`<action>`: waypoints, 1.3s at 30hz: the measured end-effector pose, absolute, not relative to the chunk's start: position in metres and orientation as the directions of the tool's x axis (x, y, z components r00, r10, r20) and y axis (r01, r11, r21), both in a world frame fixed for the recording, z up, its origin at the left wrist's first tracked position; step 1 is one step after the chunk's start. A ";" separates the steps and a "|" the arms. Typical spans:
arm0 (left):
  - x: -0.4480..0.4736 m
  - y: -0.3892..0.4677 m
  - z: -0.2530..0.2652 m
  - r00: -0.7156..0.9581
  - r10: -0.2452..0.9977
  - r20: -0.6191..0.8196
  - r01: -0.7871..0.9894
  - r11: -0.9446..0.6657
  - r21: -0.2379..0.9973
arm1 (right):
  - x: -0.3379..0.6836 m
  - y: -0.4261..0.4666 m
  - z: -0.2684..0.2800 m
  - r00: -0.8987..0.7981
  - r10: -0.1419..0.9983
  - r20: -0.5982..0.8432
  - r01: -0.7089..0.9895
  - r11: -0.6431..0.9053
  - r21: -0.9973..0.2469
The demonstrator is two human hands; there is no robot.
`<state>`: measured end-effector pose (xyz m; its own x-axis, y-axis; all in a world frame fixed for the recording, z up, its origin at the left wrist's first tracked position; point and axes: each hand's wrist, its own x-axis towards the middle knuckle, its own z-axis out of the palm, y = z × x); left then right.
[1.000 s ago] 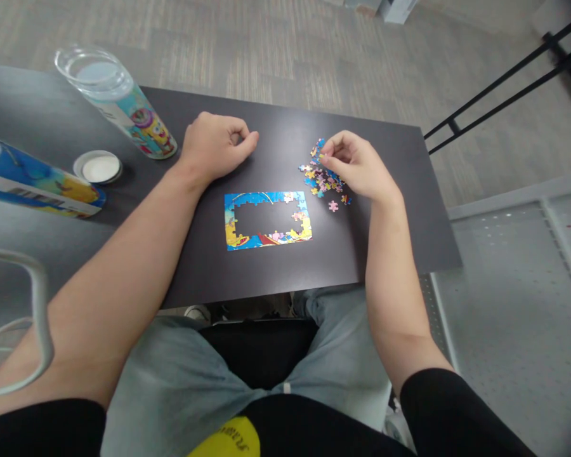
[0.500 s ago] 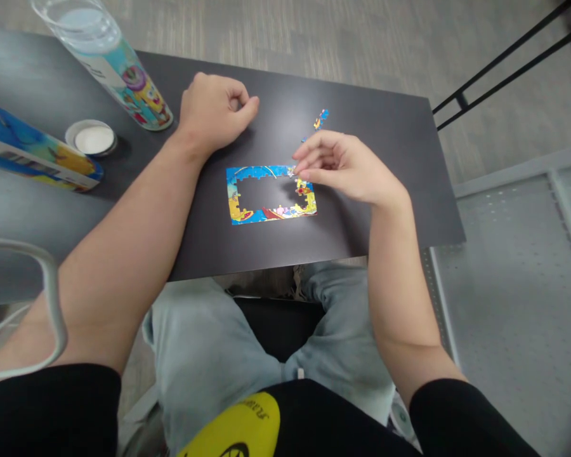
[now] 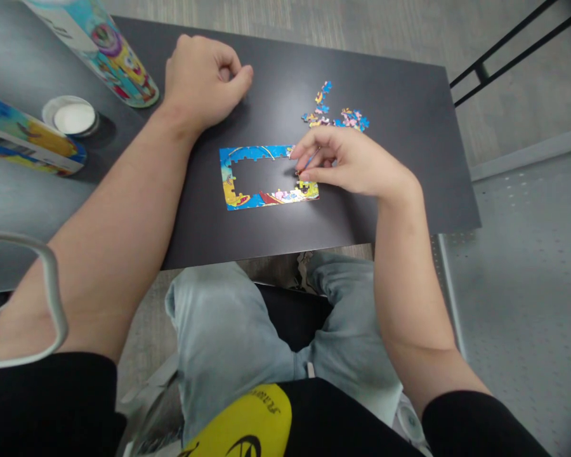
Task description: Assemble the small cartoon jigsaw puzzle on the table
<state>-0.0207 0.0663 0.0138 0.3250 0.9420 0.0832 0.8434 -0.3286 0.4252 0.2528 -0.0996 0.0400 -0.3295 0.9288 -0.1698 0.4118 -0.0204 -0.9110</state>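
Note:
A jigsaw puzzle border (image 3: 254, 201) lies on the dark tabletop, its four sides joined into a rectangle around a bare middle. Over its right side hovers my right hand (image 3: 347, 158), thumb and fingers pinched on a small puzzle piece (image 3: 299, 172) seen mostly edge-on; part of the border is hidden beneath. My left hand (image 3: 204, 82) rests on the table above and left of the border, curled into a loose fist with nothing visible in it. Beyond my right hand, several loose puzzle pieces (image 3: 355, 118) lie in a scattered heap.
To the left stand a tall tube with cartoon prints (image 3: 118, 57), a second printed tube (image 3: 28, 136) and a small round white-topped container (image 3: 75, 119). A white cable (image 3: 52, 285) loops over my left forearm. The dark table (image 3: 276, 235) ends just before my knees.
The view has shifted, uncovering more loose pieces behind my right hand. A piece now shows between my right thumb and fingers, over the border's right side. My left hand stays in its fist.

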 end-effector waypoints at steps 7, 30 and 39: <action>-0.019 0.064 0.016 0.338 0.938 0.081 0.860 -0.342 0.379 | 0.248 -0.098 0.033 -0.351 0.925 -0.147 0.434 0.022 -0.901; -0.019 0.064 0.015 0.341 0.935 0.097 0.856 -0.351 0.380 | 0.271 -0.093 0.035 -0.334 0.941 0.059 0.491 0.227 -0.841; -0.023 0.066 0.013 0.285 0.951 0.121 0.835 -0.308 0.456 | 0.335 -0.087 0.035 0.111 0.964 0.240 0.723 0.087 -0.685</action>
<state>-0.0234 0.0657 0.0126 0.2846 0.9509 0.1213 0.8347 -0.3080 0.4565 0.3353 -0.0866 0.0353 0.1114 0.9644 0.2400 0.7233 0.0869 -0.6851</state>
